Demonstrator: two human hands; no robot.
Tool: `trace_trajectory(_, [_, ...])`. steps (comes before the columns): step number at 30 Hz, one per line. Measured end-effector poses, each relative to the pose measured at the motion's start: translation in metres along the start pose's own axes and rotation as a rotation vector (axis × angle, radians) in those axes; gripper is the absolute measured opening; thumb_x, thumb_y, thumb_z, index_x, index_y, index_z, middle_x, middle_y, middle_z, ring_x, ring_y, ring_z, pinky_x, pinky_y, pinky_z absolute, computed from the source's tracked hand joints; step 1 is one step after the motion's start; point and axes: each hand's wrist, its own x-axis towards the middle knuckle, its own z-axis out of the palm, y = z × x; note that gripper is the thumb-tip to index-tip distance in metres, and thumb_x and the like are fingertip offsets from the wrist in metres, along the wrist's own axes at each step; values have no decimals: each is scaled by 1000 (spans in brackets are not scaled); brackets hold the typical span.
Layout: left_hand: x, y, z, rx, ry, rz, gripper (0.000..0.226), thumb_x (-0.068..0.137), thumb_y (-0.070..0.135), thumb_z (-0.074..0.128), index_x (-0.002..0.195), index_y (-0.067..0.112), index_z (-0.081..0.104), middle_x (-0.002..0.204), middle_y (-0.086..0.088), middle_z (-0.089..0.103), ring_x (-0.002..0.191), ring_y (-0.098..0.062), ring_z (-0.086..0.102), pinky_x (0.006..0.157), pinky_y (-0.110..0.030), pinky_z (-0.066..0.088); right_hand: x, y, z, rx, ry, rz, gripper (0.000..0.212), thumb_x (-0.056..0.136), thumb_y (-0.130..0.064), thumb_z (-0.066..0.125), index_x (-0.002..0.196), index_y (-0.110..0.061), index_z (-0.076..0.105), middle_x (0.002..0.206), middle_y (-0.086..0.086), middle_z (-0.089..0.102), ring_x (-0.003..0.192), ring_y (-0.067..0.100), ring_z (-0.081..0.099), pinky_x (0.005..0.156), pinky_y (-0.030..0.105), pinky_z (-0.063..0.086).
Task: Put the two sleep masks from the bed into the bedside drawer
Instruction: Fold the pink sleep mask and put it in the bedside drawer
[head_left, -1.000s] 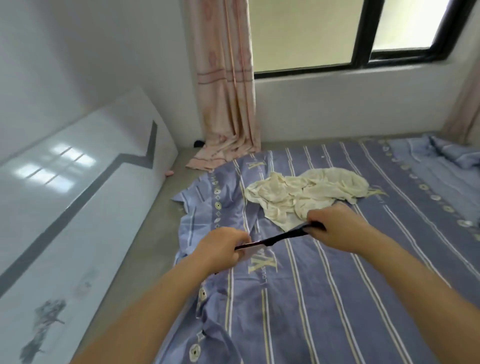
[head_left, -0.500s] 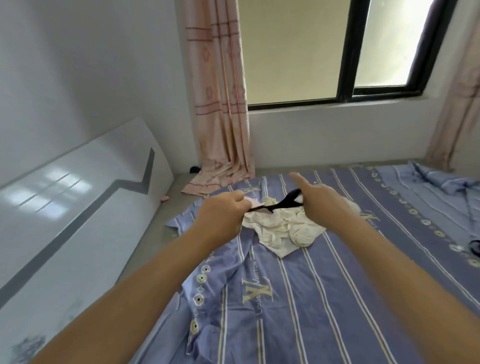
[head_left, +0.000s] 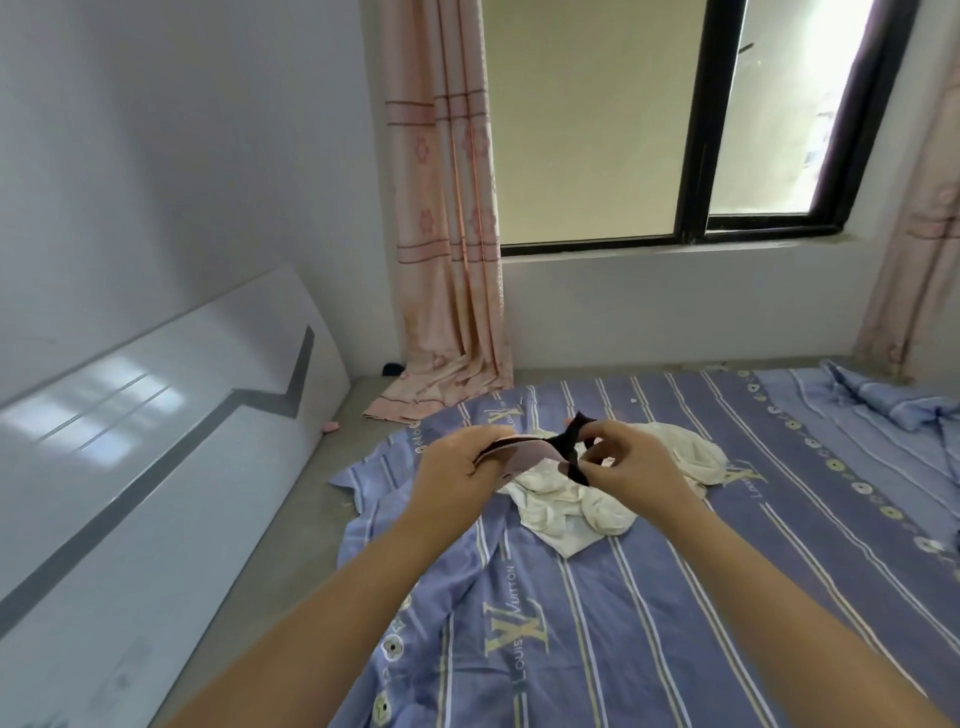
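Mask: we hold a pink sleep mask with a black strap in the air above the bed.
Left hand: our fingers pinch the mask's edge.
Right hand: pinches the strap.
Beneath: crumpled cream cloth on striped sheet.
Second mask: we cannot tell where.

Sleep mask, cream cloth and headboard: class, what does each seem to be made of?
Sleep mask: soft fabric, probably; it bends between the left hand and right hand.
Cream cloth: thin matte cloth, heavily crumpled.
Headboard: glossy, hard white panel mirroring the window; material underneath unclear.
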Motion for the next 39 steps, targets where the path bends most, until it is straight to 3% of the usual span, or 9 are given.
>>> trace_trajectory(3, [-1, 0, 2, -240, 77, -208, 36, 79, -15, 47, 91, 11, 68, 84, 7, 60, 70, 7, 54, 62, 6, 39, -3, 1, 15, -9, -11, -60, 43, 65, -7, 75, 69, -47, 59, 48, -17, 56, 46, -12, 52, 46, -1, 34])
trace_trajectory(7, [-8, -8, 8, -533, -17, -392, 39, 83, -16, 41, 80, 14, 65, 62, 18, 69, 58, 10, 61, 53, -4, 47, -11, 7, 28, 210, 22, 3, 21, 74, 6, 63, 83, -11, 68, 52, -5, 62, 51, -7, 49, 56, 6, 38])
trace_trajectory(12, [-18, -21, 13, -860, -50, -555, 32, 90, -9, 34, 89, 9, 60, 68, 7, 74, 64, -7, 68, 57, -17, 57, -25, 2, 38, 536, -55, 103, 28, 84, 4, 53, 59, -10, 54, 40, -11, 46, 36, -1, 36, 41, 12, 30])
trace_trajectory(16, [-29, -22, 17, -497, -113, -491, 29, 85, -13, 43, 106, 1, 58, 84, 5, 69, 73, 1, 63, 65, -11, 51, -27, -8, 38, 356, 92, 68, 17, 81, 1, 57, 67, -9, 57, 50, -7, 50, 44, 1, 43, 45, 10, 34])
trace_trajectory(19, [-37, -22, 10, -254, -207, -352, 37, 80, -1, 59, 106, 25, 54, 103, 2, 59, 89, -1, 55, 74, -10, 45, -31, -9, 34, -7, 43, -46, 7, 76, -2, 61, 74, -7, 56, 58, -7, 47, 54, 5, 42, 51, 9, 35])
trace_trajectory(25, [-51, -1, 11, -75, -94, -259, 39, 61, 44, 53, 81, 12, 67, 71, 9, 57, 67, 3, 49, 60, -12, 39, -46, -14, 40, -218, -148, -214, 13, 76, -6, 64, 89, -5, 61, 63, -20, 44, 59, -5, 42, 58, 1, 35])
trace_trajectory(29, [-59, -1, 6, -39, -94, -332, 36, 64, 22, 44, 79, 4, 71, 74, -14, 69, 68, -21, 58, 60, -26, 41, -56, -15, 44, -252, -207, -205, 16, 76, -1, 63, 90, -5, 60, 65, -21, 42, 61, -6, 39, 59, 0, 34])
trace_trajectory(34, [-89, -28, -18, -125, -93, -595, 49, 77, -8, 45, 40, 23, 54, 40, 9, 53, 46, -13, 49, 54, -27, 41, -70, -8, 43, -129, -161, -14, 34, 78, 3, 58, 70, -29, 48, 63, -5, 49, 60, 14, 47, 53, 5, 36])
trace_trajectory(39, [-125, -14, -28, -267, 36, -603, 34, 83, 8, 55, 61, 34, 55, 63, 7, 57, 54, -2, 53, 54, -15, 46, -84, -33, 65, -238, -403, -175, 16, 77, -3, 63, 91, -10, 62, 66, -21, 44, 61, -8, 40, 59, 0, 34])
